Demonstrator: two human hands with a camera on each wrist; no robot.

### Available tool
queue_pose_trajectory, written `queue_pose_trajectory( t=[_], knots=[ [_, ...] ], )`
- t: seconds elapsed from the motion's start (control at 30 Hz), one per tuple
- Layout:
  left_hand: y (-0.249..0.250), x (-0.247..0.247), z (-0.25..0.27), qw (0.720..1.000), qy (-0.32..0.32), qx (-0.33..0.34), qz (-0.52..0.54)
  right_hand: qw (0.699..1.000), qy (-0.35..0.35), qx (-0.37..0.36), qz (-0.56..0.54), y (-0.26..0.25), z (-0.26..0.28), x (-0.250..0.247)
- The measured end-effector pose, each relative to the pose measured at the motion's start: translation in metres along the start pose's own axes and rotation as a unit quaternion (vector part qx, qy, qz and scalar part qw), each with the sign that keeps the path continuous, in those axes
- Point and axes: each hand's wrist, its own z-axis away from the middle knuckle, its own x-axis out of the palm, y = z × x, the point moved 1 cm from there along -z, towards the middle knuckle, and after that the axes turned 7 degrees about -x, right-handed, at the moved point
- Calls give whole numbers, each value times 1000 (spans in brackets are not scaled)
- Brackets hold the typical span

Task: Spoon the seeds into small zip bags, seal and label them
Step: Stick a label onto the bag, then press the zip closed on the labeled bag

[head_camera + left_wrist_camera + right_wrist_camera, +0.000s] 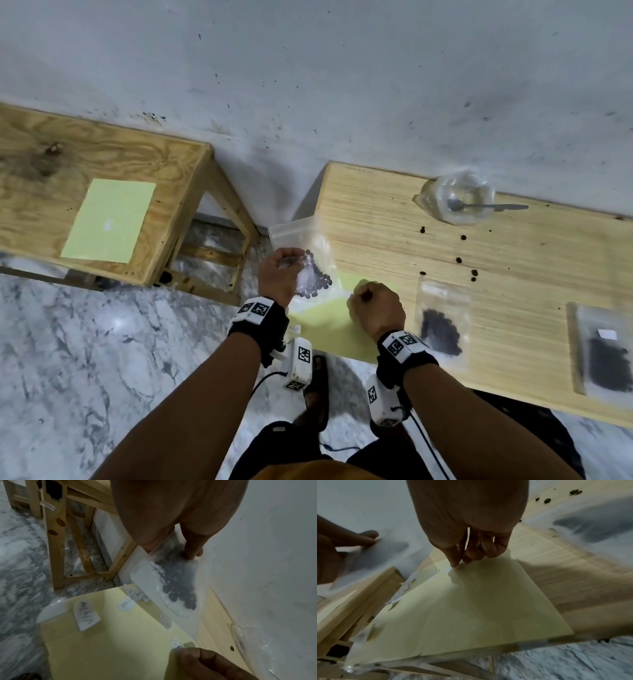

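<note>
Seeds (313, 279), dark and round, sit in a clear zip bag (305, 260) held by the left hand (279, 274) off the near-left corner of the wooden surface (513, 274). Left fingers (193, 547) are curled round the bag, thumb on one face and a fingertip on the other, bag hanging tilted just above the pale yellow sheet (329, 325).

Right hand (375, 308) is just right of the bag, over the yellow sheet. Its fingers (453, 558) are brought together at the tips, pinching a small white label (448, 569) at the sheet's far edge; whether the label is lifted off the sheet cannot be told.

More white labels (86, 616) lie on the sheet near the left fingers, with handwriting in dark ink. It is blurred and no word or date can be read with confidence.

Right of the right hand, two filled zip bags lie flat on the surface: the nearer bag (442, 325) and the far-right bag (604, 353), which carries a white label; no writing legible on it. Loose seeds (459, 260) are scattered beyond them. Farther off, a clear plastic container (459, 198) holds a metal spoon (486, 206).

Second yellow sheet (109, 219) rests on a plywood table (85, 150) well left of the left hand.
</note>
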Motion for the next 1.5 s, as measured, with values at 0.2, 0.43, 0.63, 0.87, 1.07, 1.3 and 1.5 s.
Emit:
queue_pose_trajectory(
  t=[0.2,0.43,0.63,0.87,1.07,1.3,1.5],
  knots=[
    [-9,-5,2,999,-6,14,-35,997,-40,-14,-72,2,-2,-10],
    [-3,11,17,998,-19,52,-39,970,-11,-75,-229,1,-5,-34],
    [6,33,37,991,-70,79,-83,965,-7,-176,-194,-24,0,-53],
    [6,52,50,990,-107,66,-69,984,42,-159,-72,-38,5,-67],
    [5,61,58,989,-121,73,-46,987,83,-130,-43,-30,12,-70],
    [1,67,61,986,-112,98,-78,975,106,-65,-185,-15,18,-74],
    [-3,71,60,984,-119,102,-83,963,116,-72,-233,-7,20,-72]
  ],
)
